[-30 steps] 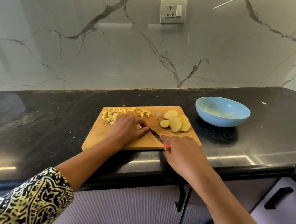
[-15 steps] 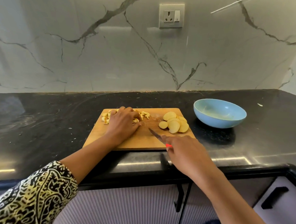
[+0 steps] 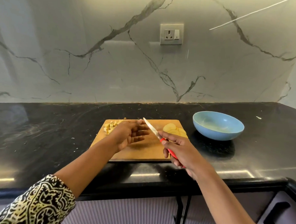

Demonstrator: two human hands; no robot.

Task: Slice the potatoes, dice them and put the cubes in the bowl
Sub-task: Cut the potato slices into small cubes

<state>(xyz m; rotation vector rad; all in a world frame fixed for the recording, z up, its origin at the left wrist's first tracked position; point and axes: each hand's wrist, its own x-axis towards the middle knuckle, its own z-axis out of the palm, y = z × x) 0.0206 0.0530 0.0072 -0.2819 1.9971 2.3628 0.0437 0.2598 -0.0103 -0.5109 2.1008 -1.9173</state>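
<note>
Black counter bore your cutting board (image 3: 142,152): cubes (image 3: 110,125) heaped at its far left corner, slices (image 3: 171,128) at its right end near the bowl (image 3: 217,135). Your right hand (image 3: 181,151) gripped the knife (image 3: 151,128), its blade off the board. Your left hand (image 3: 129,136) hovered straight-fingered and empty, close to the blade. Dicing looked partly done, and the next move called for bringing the slices under the blade.

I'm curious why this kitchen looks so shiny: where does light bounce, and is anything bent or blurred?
Head view: bright glare strips along the front of the polished black stone counter; a thin white streak reflected on the white marble wall; a dark shadow under the light blue bowl; the red-handled knife gleams; the wide lens bows the counter's edge; nothing is badly blurred.
</note>
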